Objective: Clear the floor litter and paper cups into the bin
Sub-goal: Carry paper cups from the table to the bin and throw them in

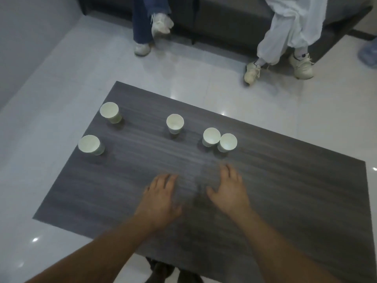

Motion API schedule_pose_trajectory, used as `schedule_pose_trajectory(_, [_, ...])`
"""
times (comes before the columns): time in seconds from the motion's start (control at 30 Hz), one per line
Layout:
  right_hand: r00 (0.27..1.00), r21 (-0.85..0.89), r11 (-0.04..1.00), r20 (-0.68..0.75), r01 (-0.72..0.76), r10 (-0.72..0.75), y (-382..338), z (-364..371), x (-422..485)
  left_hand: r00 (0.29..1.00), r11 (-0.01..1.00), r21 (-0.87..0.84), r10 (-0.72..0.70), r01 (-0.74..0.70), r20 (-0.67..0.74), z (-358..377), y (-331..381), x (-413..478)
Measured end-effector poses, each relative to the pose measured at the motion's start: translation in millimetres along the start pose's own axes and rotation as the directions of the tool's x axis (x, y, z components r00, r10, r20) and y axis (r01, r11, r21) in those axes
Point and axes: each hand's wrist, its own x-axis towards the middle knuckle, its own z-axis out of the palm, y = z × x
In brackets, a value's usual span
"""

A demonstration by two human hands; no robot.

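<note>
So the five white paper cups (175, 123) all stand upright on the dark grey wood-grain table (285, 190), fanned from 10 to 12 o'clock off the hands, with the closest pair (211, 136) touching. The left hand (161, 199) and right hand (228, 190) have fingers spread, holding nothing. Looks like cup collecting hasn't started; I'd reach for that pair next. No bin in view though.

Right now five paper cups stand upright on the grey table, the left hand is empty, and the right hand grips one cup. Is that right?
Not quite: the head view shows the right hand open over the grey table, gripping nothing, short of all five paper cups. They do stand upright, and the left hand is empty too.
</note>
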Motion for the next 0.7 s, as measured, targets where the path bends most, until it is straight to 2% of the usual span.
schedule_pose_trajectory(0.17, [0.984, -0.002, 0.999, -0.178, -0.033, 0.032, 28.4, 7.6, 109.2, 0.999, 0.998, -0.049, 0.035, -0.037, -0.037, 36.7, -3.6, 71.7])
schedule_pose_trajectory(0.37, [0.989, -0.05, 0.999, -0.15, -0.008, 0.001, 55.6, 19.1, 183.8, 0.997, 0.984, -0.171, 0.038, -0.049, -0.067, 72.7, 1.9, 127.1])
schedule_pose_trajectory(0.57, [0.976, 0.118, 0.992, -0.217, 0.035, -0.009, 61.7, 35.8, 151.8, 0.996, 0.965, -0.257, 0.023, -0.046, -0.09, 80.9, 17.1, 148.3])
schedule_pose_trajectory(0.7, [0.989, 0.316, 0.946, -0.148, 0.07, -0.023, 54.5, 51.4, 111.6, 0.996, 0.94, -0.329, 0.081, -0.09, -0.041, 82.4, 27.4, 148.4])
